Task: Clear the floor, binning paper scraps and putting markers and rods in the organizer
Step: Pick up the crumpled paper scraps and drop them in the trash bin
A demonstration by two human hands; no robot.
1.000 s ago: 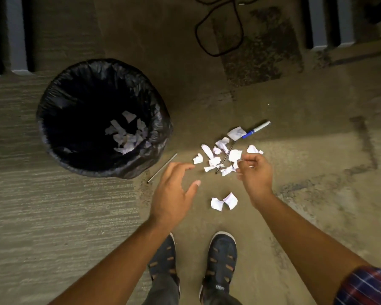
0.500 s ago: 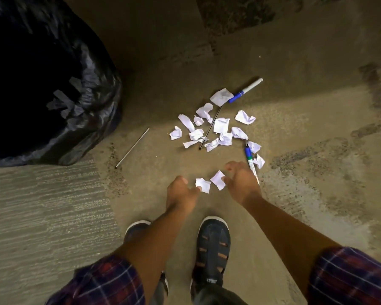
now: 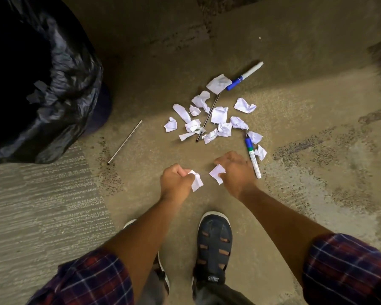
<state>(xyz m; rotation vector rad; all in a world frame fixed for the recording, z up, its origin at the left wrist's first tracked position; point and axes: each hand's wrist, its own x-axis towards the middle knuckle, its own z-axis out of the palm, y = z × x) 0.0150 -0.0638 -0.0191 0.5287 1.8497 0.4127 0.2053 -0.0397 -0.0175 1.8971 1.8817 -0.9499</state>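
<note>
Gathering scraps: the left hand (image 3: pixel 176 181) pinches one paper scrap (image 3: pixel 196 180), the right hand (image 3: pixel 235 172) another scrap (image 3: pixel 217 173), just above the floor (image 3: pixel 317 194). Next, I judge, both go left into the black-lined bin (image 3: pixel 70 84).

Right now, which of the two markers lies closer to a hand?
The green-banded marker, lying right beside the right hand. The blue-capped marker lies beyond the scrap pile, partly under a scrap.

Dim, warm lighting. The floor (image 3: pixel 295 106) is brightest at center; corners darken. The bin (image 3: pixel 42 84) interior is nearly black. Wide-angle distortion bends the edges; slight softness throughout.
</note>
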